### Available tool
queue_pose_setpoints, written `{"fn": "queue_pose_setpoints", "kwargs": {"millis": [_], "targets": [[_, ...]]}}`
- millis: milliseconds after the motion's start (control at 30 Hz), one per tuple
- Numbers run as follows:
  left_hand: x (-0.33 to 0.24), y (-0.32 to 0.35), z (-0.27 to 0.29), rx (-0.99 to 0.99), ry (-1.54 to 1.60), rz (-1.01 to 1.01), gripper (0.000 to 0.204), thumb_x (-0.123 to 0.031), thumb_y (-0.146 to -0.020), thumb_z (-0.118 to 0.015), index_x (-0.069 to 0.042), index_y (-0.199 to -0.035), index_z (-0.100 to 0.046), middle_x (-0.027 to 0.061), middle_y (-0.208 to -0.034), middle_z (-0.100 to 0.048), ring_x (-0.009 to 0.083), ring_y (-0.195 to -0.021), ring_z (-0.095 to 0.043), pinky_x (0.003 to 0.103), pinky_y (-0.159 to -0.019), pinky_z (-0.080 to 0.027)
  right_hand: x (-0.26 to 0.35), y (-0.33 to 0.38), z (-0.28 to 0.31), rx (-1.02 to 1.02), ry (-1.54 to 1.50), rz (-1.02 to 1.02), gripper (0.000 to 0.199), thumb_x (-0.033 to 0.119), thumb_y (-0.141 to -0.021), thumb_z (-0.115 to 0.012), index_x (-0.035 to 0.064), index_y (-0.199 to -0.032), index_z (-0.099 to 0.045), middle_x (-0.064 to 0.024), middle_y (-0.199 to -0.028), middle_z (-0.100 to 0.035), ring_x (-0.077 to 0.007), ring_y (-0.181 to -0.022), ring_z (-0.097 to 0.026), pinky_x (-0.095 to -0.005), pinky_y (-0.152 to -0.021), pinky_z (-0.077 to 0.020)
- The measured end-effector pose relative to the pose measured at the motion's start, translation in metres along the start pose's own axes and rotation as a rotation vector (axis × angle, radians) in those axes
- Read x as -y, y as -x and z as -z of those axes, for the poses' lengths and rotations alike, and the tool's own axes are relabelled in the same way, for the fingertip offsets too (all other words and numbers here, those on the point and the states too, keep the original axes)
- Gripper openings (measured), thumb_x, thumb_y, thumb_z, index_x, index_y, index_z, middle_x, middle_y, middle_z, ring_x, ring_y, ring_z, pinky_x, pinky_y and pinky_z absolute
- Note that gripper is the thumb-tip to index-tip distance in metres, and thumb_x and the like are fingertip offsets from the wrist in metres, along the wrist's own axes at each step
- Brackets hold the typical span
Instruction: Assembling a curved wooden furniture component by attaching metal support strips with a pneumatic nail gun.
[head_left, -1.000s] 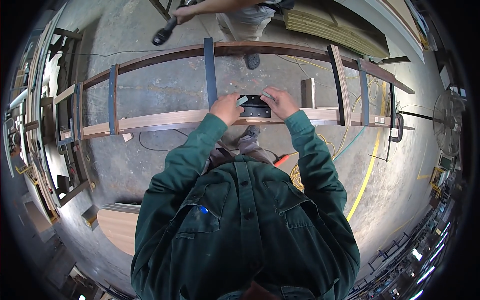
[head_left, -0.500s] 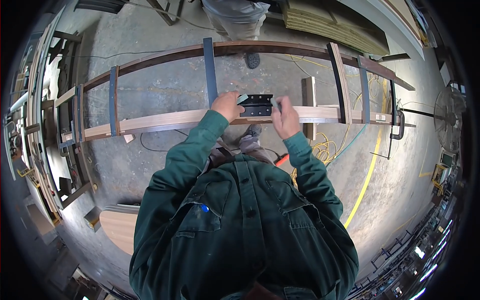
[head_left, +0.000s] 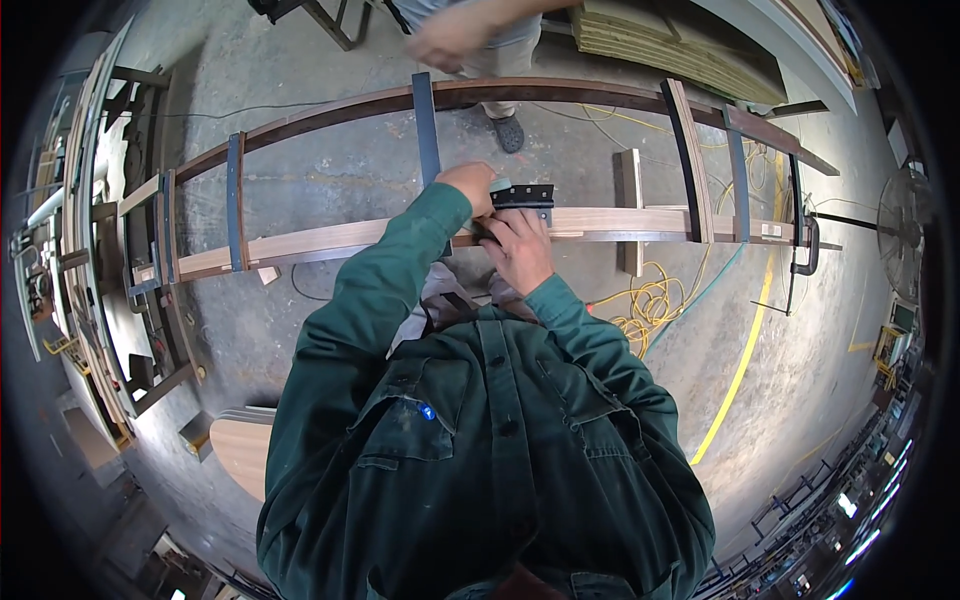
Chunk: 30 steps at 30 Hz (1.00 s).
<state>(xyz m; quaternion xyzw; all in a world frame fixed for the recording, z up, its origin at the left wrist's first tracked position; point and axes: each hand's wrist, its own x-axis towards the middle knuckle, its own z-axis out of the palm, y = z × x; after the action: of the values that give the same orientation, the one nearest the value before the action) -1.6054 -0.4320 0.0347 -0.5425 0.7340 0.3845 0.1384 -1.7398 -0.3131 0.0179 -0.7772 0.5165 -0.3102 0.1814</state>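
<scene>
A black metal hinge (head_left: 530, 195) with punched holes lies across the pale wooden rail (head_left: 620, 222) in front of me. My left hand (head_left: 468, 188) is closed at the hinge's left end, with a small pale green strip (head_left: 500, 184) sticking out from its fingers. My right hand (head_left: 522, 250) reaches up from below, its bent fingers on the hinge's lower part and its thumb close to my left fingertips. What lies between the two hands is hidden.
A dark far rail (head_left: 330, 108) and blue-grey crosspieces (head_left: 425, 130) make up the frame. A black clamp (head_left: 806, 245) grips the right end. Yellow cable (head_left: 645, 320) coils on the floor. Another person's hand (head_left: 450, 40) moves beyond the frame, near stacked boards (head_left: 680, 50).
My right hand has moved left and down from the hinge's right end to its lower left part. The green piece it held no longer shows. A co-worker's arm has come in at the top.
</scene>
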Motion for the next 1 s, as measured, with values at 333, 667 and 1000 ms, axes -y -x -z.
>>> {"fn": "queue_pose_setpoints", "kwargs": {"millis": [333,667,1000], "targets": [[0.004,0.000,-0.002,-0.053,-0.036,-0.111,0.040,-0.023,-0.062,-0.081,-0.010,-0.098,-0.070,0.0148,-0.095,-0.070,0.0323,-0.092,-0.066,0.040,-0.081,-0.052,-0.008,0.007,-0.015,-0.016,0.044,0.028,0.023,0.008,-0.075,-0.068,0.0094,-0.098,-0.068,-0.0026,-0.096,-0.060,-0.0243,-0.091,-0.053,-0.0357,-0.073,-0.0412],[0.002,0.007,0.002,-0.042,-0.090,-0.119,0.051,-0.028,-0.065,-0.081,-0.010,-0.111,-0.067,0.0150,-0.108,-0.067,0.0323,-0.102,-0.063,0.040,-0.088,-0.050,-0.045,0.022,0.024,0.054,-0.129,0.054,0.027,-0.001,-0.071,-0.065,0.0036,-0.098,-0.066,-0.0109,-0.087,-0.057,-0.0288,-0.079,-0.057,-0.0372,-0.069,-0.0484],[-0.004,0.010,0.005,-0.012,-0.137,-0.140,0.064,-0.029,-0.067,-0.081,-0.012,-0.125,-0.060,0.0136,-0.120,-0.063,0.0308,-0.111,-0.059,0.040,-0.095,-0.047,-0.094,0.025,0.047,-0.215,-0.095,-0.393,0.021,0.012,-0.079,-0.062,0.0049,-0.098,-0.059,-0.0162,-0.089,-0.060,-0.0324,-0.086,-0.055,-0.0412,-0.079,-0.0415]]}}
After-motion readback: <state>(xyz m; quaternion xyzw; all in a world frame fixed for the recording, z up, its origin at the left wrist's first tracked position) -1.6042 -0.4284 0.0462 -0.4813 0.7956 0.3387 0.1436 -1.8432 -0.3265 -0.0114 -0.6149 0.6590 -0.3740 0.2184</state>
